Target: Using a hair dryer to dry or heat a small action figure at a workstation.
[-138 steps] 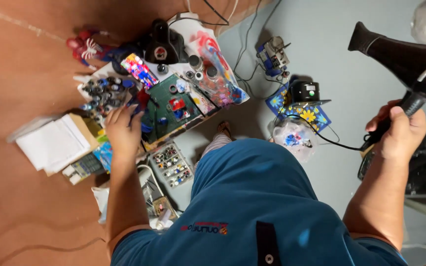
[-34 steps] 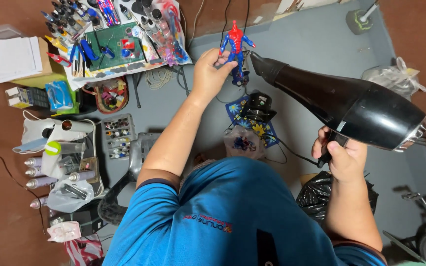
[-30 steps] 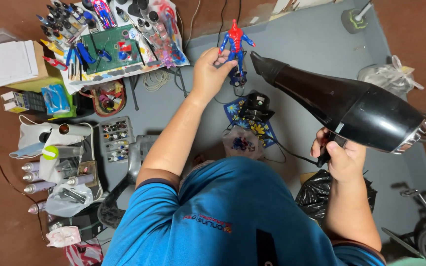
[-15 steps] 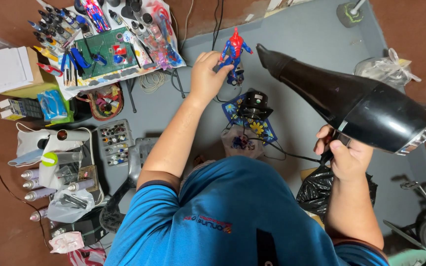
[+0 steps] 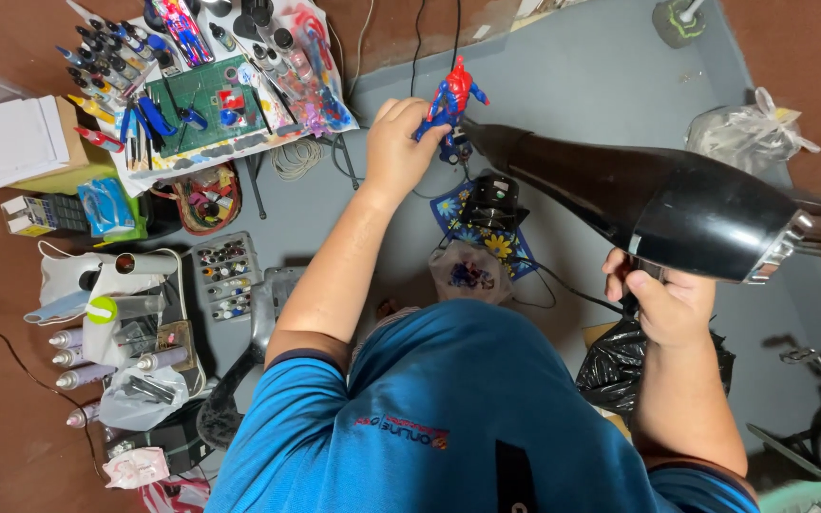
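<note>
On the grey floor mat [image 5: 582,85] in front of you, things run from clutter at the left edge to your tools at the right. Far left, a stack of white paper [image 5: 7,138] lies on the brown floor, and just beside it a green cutting board [image 5: 203,106] sits near the mat's far left corner, crowded with paint bottles and small figures. Nearer you, a clear tray of small paint pots [image 5: 223,278] lies flat beside a row of spray cans [image 5: 73,356].

Your left hand [image 5: 399,147] is closed around a red and blue action figure [image 5: 448,104], gripping its lower half. The figure stands with its long axis nearly upright in the view, head toward the mat's far edge, raised above a small black stand [image 5: 492,204] on a blue flowered cloth [image 5: 501,245].

Your right hand [image 5: 669,306] is wrapped tight on the handle of a black hair dryer [image 5: 662,204]. Its long axis slants across the mat, nozzle pointing up and left, the tip just beside the figure's legs. A tied clear plastic bag [image 5: 748,133] rests near the mat's right edge.
</note>
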